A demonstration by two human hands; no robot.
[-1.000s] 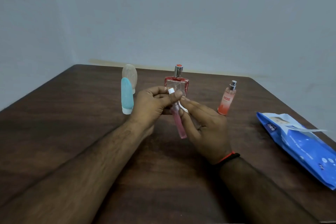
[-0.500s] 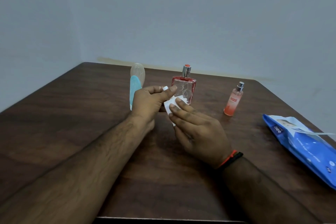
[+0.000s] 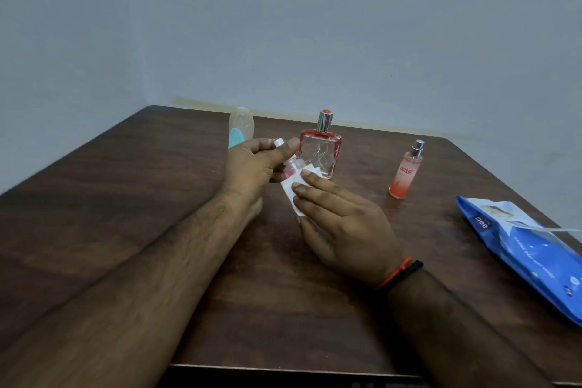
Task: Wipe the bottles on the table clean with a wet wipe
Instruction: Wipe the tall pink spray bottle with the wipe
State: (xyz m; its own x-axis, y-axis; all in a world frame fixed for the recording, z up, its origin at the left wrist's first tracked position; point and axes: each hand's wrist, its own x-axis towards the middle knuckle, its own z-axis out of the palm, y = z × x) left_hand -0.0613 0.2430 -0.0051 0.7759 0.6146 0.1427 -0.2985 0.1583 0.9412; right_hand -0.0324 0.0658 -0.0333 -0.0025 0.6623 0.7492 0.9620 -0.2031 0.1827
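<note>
my left hand (image 3: 255, 167) pinches the slim pink bottle (image 3: 291, 167) by its white cap end, up off the table (image 3: 126, 198), so the body stays exposed. right hand (image 3: 343, 220) fingers curl the wet wipe (image 3: 294, 195) around it to rub lengthwise.

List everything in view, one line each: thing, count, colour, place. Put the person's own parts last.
Slim pink bottle with white cap: 1, pink and white, held above the table centre.
White wet wipe: 1, white, wrapped against the slim bottle.
Square clear glass perfume bottle with red edges and silver cap: 1, standing behind the hands.
Small orange spray bottle: 1, orange, standing right of centre.
Teal squeeze tube: 1, teal, far left, partly hidden.
Clear oval bottle: 1, clear, behind the tube.
Blue wipes pack: 1, blue, right edge.
Dark wooden table: 1, brown.
Left hand: grips the slim bottle.
Right hand: presses the wipe on it.
</note>
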